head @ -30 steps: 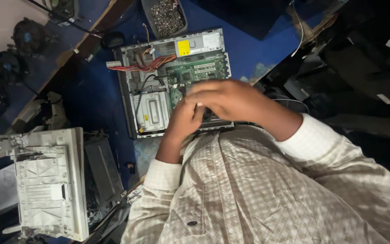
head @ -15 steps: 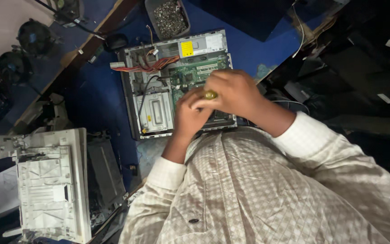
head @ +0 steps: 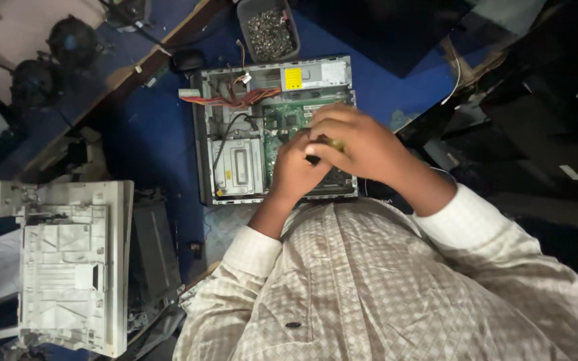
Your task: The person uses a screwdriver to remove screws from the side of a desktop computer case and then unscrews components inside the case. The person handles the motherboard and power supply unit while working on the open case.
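Both hands have lifted off the open case [head: 235, 127] on the blue worktop [head: 148, 140] and meet above its board. The right hand [head: 362, 144] now curls its fingers around a yellowish tool [head: 332, 142]; the left hand [head: 296, 170] pinches its dark tip.

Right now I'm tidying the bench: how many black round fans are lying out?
2. One fan lies at the top left on the blue surface; the other fan sits just below and left of it, by the wooden edge. More may be hidden outside the view.
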